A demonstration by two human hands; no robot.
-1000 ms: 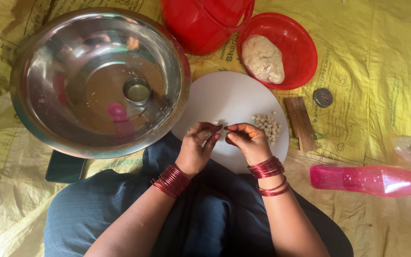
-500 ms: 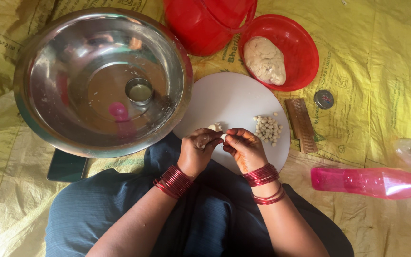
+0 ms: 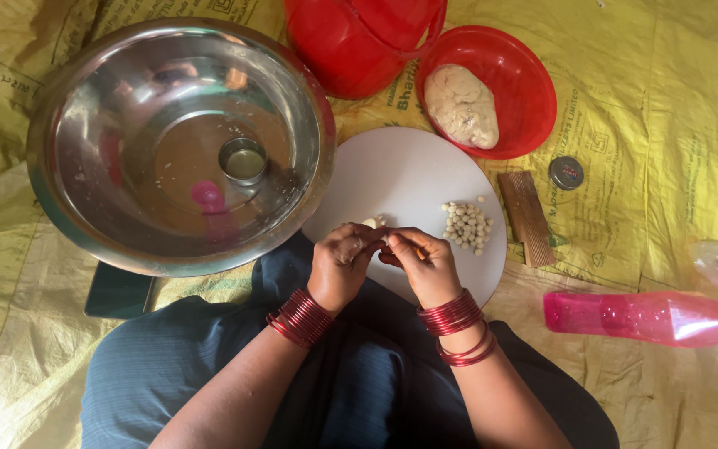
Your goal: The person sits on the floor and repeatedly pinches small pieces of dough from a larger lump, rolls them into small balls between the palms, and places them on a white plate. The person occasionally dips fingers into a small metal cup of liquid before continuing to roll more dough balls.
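yellow printed plastic sheeting (image 3: 675, 125) covers the floor.

We hold both forearms angled inward, wrists bent. Our left hand (image 3: 342, 262) and right hand (image 3: 424, 264) meet at the fingertips, fingers curled and pinched together, knuckles facing up. Red bangles ring both wrists, stacked tight on the left, looser on the right.

Warm, fairly bright daylight falls evenly, throwing only soft shadows, with glare on the steel bowl (image 3: 180, 145) and pink bottle (image 3: 650, 316), while the picture stays sharp at centre and slightly soft toward the edges.
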